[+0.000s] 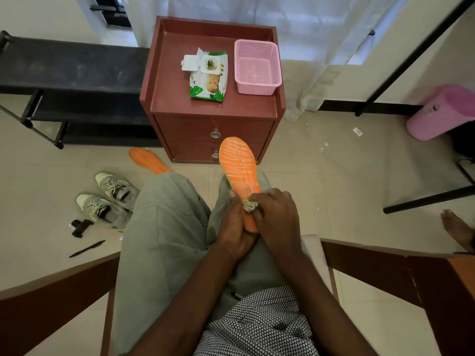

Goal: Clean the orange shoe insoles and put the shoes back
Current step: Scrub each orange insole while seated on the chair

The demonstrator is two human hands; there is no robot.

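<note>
An orange insole [240, 173] is held over the lap, its heel end gripped by the left hand [235, 227]. A soiled wipe [249, 205] is pinched against it by the right hand [276, 219]. A second insole [147, 160] and 2 shoes [108, 199] lie on the floor.

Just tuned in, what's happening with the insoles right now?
A seated person is scrubbing a ribbed orange shoe insole across their lap. The left hand grips its heel end while the right hand rubs a crumpled, dirty wipe on it. The second orange insole lies on the floor by the brown bedside cabinet, which holds an open green wipes pack. The grey-green sneakers sit on the floor.
</note>
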